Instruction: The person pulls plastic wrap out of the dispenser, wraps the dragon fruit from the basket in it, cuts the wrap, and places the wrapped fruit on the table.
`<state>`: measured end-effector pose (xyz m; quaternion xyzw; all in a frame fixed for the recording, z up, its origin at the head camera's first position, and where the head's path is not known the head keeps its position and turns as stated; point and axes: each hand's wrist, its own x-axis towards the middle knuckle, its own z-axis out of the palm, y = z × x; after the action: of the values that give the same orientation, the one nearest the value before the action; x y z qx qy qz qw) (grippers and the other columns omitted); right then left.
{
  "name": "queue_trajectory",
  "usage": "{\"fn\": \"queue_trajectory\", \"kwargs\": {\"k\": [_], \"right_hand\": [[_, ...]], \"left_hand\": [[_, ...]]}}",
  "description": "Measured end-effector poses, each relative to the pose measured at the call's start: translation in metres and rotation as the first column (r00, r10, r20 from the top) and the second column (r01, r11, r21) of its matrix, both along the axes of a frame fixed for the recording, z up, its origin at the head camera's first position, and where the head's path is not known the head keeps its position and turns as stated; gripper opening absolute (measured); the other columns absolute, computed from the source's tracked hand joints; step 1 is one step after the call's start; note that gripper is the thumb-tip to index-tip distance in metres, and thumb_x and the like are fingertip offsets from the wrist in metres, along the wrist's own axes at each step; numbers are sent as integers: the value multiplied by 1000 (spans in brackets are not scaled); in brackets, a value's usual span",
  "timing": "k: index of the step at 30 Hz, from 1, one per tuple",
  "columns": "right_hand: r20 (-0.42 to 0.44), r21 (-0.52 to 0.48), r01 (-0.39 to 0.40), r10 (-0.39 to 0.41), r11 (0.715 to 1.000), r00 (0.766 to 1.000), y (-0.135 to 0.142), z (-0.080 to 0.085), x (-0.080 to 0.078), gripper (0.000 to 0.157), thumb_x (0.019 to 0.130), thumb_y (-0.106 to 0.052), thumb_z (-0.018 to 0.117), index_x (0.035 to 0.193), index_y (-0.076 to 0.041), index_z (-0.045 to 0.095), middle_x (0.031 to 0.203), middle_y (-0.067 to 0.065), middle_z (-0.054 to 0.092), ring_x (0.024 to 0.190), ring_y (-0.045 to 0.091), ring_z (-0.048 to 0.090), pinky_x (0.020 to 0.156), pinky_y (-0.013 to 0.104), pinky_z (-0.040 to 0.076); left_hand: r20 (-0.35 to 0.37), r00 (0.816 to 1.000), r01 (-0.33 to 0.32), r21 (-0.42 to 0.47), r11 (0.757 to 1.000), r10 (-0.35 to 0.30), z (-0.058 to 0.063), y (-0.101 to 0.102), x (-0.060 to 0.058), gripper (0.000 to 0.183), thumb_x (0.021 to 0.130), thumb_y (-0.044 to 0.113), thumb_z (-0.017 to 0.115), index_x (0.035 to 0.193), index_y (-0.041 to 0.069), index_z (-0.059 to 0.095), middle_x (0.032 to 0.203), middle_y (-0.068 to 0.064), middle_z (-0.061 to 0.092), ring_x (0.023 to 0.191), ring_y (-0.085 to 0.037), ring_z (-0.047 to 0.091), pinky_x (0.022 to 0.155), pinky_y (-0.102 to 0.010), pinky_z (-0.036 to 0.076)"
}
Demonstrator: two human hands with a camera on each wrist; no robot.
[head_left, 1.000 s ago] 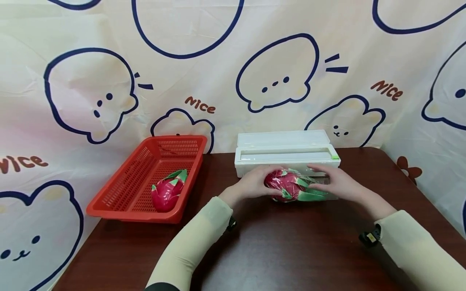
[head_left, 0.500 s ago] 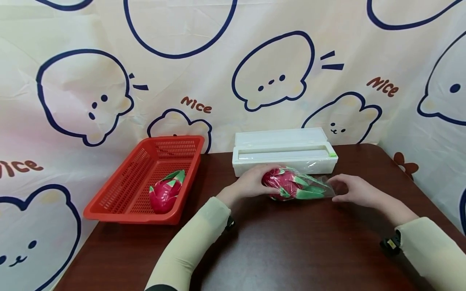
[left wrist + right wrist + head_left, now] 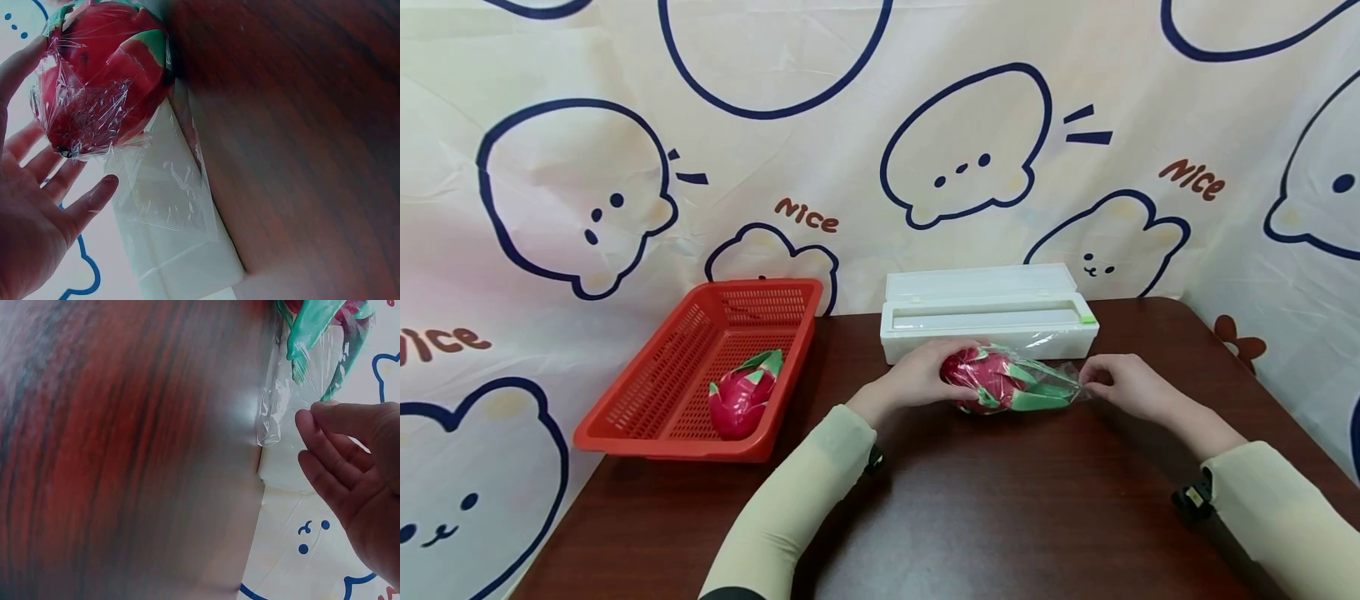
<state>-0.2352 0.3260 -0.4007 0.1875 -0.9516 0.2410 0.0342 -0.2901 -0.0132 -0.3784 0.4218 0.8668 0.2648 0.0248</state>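
Note:
A pink dragon fruit (image 3: 988, 377) with green leaf tips lies on the table, wrapped in clear cling film (image 3: 273, 415). My left hand (image 3: 917, 375) holds its rounded left end, thumb in front and fingers behind. In the left wrist view, crinkled film covers the dragon fruit (image 3: 119, 75) beside the spread fingers. Off the leafy right end, a loose tail of film stretches to my right hand (image 3: 1123, 387). Thumb and index finger of the right hand (image 3: 359, 465) pinch that tail in the right wrist view.
A white cling film dispenser box (image 3: 910, 340) with its lid raised stands just behind the fruit. To the left, a red plastic basket (image 3: 662, 448) contains another dragon fruit (image 3: 742, 404). The brown table (image 3: 970, 517) meets a cartoon-printed cloth behind.
My right hand has left the leafy end, moved right, and now pinches the film's tail, which is drawn narrower. My left hand keeps its hold on the dragon fruit.

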Motion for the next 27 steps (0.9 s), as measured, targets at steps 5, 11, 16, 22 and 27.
{"fn": "queue_trajectory", "kwargs": {"k": [5,11,16,22,27], "right_hand": [[56,-67,14,-11,998,998,-5,1,-1,10,88,0,66,93,-8,69,90,2,66,83,20,59,74,40,52],[161,-104,22,-5,994,987,-9,2,-3,16,90,-14,70,103,-5,70,90,1,66,81,19,58,71,32,51],[174,-77,16,-2,997,985,-8,4,-4,21,90,-22,71,105,-6,71,94,1,67,84,20,57,76,36,50],[114,-50,57,-51,997,992,-4,18,-7,23,94,-25,66,107,-6,71,98,6,68,84,22,55,74,38,47],[-24,-131,179,-183,975,983,4,27,-13,30,96,-27,63,110,-1,67,100,14,67,86,28,57,72,40,49]], "left_hand": [[-4,1000,-19,-23,1000,19,1,1,0,70,79,48,77,140,29,48,135,5,52,122,-13,46,102,-32,39],[-48,998,-36,-40,999,34,4,4,5,70,79,49,77,140,28,50,132,4,55,118,-13,49,101,-32,40],[-93,993,-84,-59,995,78,9,8,12,70,79,50,77,140,25,52,127,1,60,111,-16,52,96,-33,43],[-67,993,-106,-62,992,102,6,10,13,73,79,54,75,143,29,49,130,3,58,112,-16,49,94,-36,44],[-48,998,-53,-30,998,52,4,5,6,72,79,56,74,141,31,49,135,7,53,120,-14,47,98,-36,43]]}}
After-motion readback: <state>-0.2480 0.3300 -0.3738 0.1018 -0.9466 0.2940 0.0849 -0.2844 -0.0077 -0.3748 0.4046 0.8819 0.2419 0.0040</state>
